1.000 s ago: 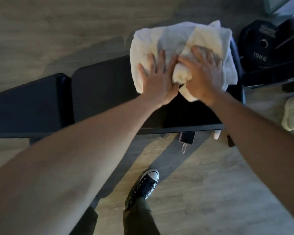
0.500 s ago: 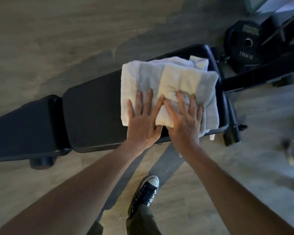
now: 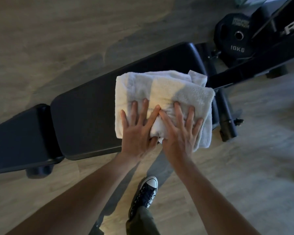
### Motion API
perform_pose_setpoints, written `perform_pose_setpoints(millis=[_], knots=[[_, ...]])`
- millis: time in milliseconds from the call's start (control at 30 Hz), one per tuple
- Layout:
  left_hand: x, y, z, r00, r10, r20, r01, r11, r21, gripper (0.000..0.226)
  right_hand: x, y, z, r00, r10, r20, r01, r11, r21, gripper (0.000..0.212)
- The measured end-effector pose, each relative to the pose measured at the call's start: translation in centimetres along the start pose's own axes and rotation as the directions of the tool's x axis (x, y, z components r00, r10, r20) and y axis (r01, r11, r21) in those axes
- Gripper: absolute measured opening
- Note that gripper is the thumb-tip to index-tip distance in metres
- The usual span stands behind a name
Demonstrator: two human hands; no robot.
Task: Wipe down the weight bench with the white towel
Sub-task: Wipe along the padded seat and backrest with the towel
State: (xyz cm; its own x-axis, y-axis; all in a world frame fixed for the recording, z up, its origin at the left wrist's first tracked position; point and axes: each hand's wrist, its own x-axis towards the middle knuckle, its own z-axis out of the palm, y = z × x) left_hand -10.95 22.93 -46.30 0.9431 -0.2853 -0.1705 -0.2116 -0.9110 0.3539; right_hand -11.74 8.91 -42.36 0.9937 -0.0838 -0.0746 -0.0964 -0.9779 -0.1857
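The white towel, folded thick, lies across the long black pad of the weight bench, covering the pad's width toward its 2 o'clock end, with its near edge hanging just over the bench's side at 6 o'clock. Both hands press flat on the towel's near half. The left hand lies palm down with fingers spread and pointing to 12 o'clock, grasping nothing. The right hand, just beside it at 3 o'clock, is likewise flat and spread, its index finger touching the left index finger above a bunched fold of cloth between the two thumbs. The bench runs from 8 o'clock to 2 o'clock, a shorter seat pad joining the long pad at 9 o'clock of the towel. Beyond the bench's far end, at 2 o'clock, a black weight plate marked 10KG leans by a dark frame. At 6 o'clock of the hands, a dark sneaker with a white toe stands on the wood floor.
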Motion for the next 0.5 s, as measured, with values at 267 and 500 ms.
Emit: perform_pose_setpoints(millis=[267, 500], knots=[[9.4, 3.7, -2.2, 0.999, -0.053, 0.012, 0.053, 0.999, -0.006, 0.086, 9.7, 3.6, -3.5, 0.999, -0.032, 0.040, 0.032, 0.999, 0.000, 0.072], [17.1, 5.5, -4.6, 0.994, -0.106, 0.029, 0.108, 0.989, -0.104, 0.085, 19.0, 6.6, -5.7, 0.979, -0.111, 0.169, 0.121, 0.991, -0.052, 0.072]])
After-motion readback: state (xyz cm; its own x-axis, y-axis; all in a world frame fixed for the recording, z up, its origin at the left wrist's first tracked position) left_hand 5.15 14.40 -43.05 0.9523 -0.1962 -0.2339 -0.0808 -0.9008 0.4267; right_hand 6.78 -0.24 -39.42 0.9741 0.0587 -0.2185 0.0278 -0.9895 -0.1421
